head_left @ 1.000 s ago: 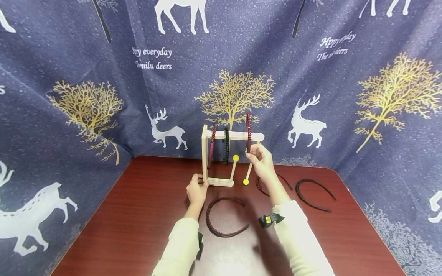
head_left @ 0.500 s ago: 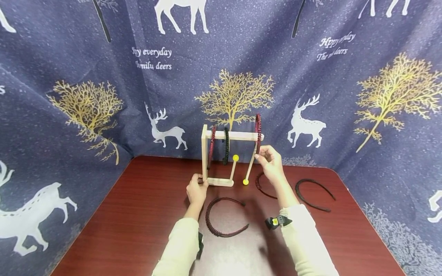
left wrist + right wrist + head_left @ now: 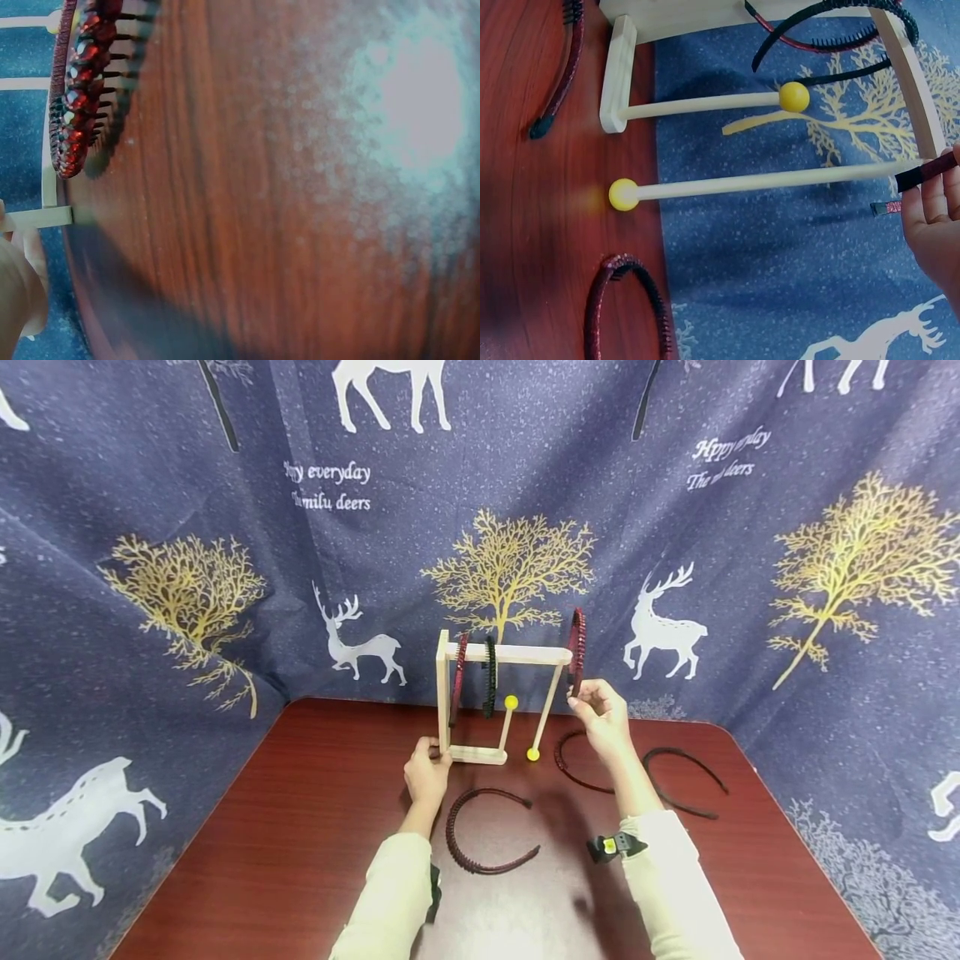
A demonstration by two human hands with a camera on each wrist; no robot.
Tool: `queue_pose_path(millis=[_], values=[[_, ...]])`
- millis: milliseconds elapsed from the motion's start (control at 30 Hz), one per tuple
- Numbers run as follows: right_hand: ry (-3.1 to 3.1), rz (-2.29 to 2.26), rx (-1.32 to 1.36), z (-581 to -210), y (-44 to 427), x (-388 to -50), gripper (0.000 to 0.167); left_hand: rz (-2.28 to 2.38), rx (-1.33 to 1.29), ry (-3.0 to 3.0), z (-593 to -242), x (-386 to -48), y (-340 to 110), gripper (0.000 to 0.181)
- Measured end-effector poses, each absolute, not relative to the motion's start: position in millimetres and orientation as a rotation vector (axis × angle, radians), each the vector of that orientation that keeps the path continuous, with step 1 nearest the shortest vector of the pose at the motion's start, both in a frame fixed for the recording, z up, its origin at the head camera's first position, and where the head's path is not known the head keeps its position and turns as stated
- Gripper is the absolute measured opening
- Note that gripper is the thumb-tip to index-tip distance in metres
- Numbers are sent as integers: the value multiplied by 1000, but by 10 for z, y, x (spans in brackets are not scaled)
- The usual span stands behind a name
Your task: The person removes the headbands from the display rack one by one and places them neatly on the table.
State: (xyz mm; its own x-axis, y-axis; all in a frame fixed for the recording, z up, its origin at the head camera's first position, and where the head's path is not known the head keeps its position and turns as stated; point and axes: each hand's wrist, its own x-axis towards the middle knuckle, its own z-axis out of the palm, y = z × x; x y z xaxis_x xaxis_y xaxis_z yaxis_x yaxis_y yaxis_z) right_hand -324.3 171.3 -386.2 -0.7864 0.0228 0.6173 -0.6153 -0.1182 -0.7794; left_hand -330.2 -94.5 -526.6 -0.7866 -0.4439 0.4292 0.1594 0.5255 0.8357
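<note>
My right hand (image 3: 606, 718) pinches one end of a dark red beaded headband (image 3: 578, 647), held upright just off the right tip of a wooden stand's upper bar (image 3: 525, 654). Its dark end (image 3: 915, 178) shows between the fingers in the right wrist view. My left hand (image 3: 427, 775) grips the foot of the stand's upright post (image 3: 444, 693); part of that hand (image 3: 19, 281) shows at the left edge of the left wrist view. On the upper bar hang a red headband (image 3: 459, 672) and a black one (image 3: 491, 681), near the post.
A dark red headband (image 3: 453, 835) lies in front of the stand. To its right lie another red headband (image 3: 564, 764), partly behind my right arm, and a black one (image 3: 693, 757). Yellow balls (image 3: 512, 702) tip the stand's thin rods. A patterned cloth hangs behind the table.
My right hand has carried the red headband rightward along the upper bar and past its tip. My left hand and the stand have stayed in place.
</note>
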Motion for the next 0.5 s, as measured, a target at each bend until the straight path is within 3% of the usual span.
queue_pose_path(millis=[500], values=[[-1725,1940,535,-4002,1917,-3146,14,-1244,229,-2159,-5276,-3299,-952,22]])
